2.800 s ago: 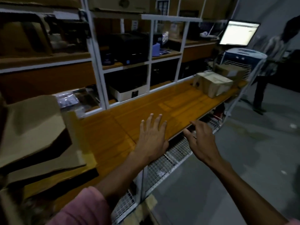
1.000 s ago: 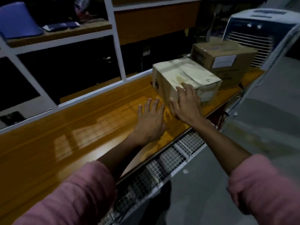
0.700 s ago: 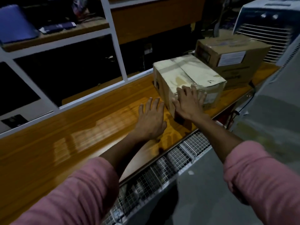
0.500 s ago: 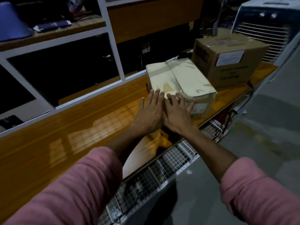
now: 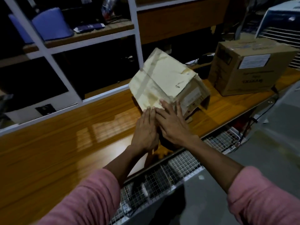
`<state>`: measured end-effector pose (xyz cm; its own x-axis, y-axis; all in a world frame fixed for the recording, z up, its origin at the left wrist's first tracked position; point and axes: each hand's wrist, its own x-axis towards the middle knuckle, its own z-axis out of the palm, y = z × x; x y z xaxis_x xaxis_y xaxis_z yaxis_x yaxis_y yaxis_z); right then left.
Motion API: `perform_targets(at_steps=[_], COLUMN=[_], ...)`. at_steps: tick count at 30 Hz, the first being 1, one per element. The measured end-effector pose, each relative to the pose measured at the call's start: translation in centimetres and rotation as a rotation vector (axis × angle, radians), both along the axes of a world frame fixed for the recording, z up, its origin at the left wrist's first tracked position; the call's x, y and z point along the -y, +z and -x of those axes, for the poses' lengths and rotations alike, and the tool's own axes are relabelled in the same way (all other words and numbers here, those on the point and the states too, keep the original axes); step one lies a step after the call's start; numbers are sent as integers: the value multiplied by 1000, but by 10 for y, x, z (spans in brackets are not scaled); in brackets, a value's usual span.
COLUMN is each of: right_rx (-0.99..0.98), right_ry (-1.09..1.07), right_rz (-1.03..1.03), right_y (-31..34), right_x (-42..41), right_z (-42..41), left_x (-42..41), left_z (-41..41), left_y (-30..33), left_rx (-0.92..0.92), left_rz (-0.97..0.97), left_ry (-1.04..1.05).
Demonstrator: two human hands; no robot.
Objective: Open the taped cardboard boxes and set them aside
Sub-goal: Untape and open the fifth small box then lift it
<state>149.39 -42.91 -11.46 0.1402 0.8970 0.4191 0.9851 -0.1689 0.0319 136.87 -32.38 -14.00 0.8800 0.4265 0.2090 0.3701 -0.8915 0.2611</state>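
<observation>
From my head view, the pale, tape-striped cardboard box [image 5: 164, 82] stands tipped up on its near edge on the orange wooden worktop [image 5: 68, 143], the brown labelled carton [image 5: 250, 69] behind it. My left hand [image 5: 146, 132] and right hand [image 5: 172, 124] lie flat and spread against its near face, clasping nothing. It tilts easily, so I judge it light; worn, soft card, so I should hold it by the stiff corners.

A glossy wooden bench top [image 5: 65, 151] carries two cardboard boxes. The pale taped box [image 5: 164, 82] stands tilted on it, its near edge under the fingertips of both hands. A brown box [image 5: 248, 69] with a white label sits flat beyond the right hand, apart from the pale one.
</observation>
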Motion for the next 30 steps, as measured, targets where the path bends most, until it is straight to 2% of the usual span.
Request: perform_targets(at_steps=[2, 4, 8, 10, 11, 13, 15, 18, 21, 23, 27, 30], right_rx=[-4, -82, -230, -336, -401, -546, -681, -744, -770, -784, -960, -1178], right_ry=[75, 146, 135, 78, 51, -3, -49, -92, -132, -150, -218, -331], right_rz=[-81, -246, -455, -502, -516, -525, -510, -483, -437, -425, -511, -504], right_y=[-5, -10, -7, -4, -3, 0, 6, 12, 14, 14, 27, 47], right_x=[-7, -9, -4, -3, -3, -4, -6, -10, -14, -15, -19, -29], right_z=[17, 30, 47, 53, 55, 58, 60, 62, 62, 62, 66, 65], left_x=[-5, -8, -17, -18, -20, -21, -19, -19, -22, -28, -44, -44], left_z=[27, 50, 66, 63, 60, 52, 50, 58, 64, 55, 29, 26], left_y=[-3, -4, 22, 48, 60, 76, 77, 63, 59, 72, 96, 98], left_rx=[-18, 43, 396, 527, 522, 351, 165, 36, 140, 225, 43, 54], left_rz=[23, 23, -125, -217, -254, -325, -356, -313, -334, -326, -307, -280], left_ry=[36, 74, 181, 114, 60, 7, 25, 126, 205, 170, 41, 32])
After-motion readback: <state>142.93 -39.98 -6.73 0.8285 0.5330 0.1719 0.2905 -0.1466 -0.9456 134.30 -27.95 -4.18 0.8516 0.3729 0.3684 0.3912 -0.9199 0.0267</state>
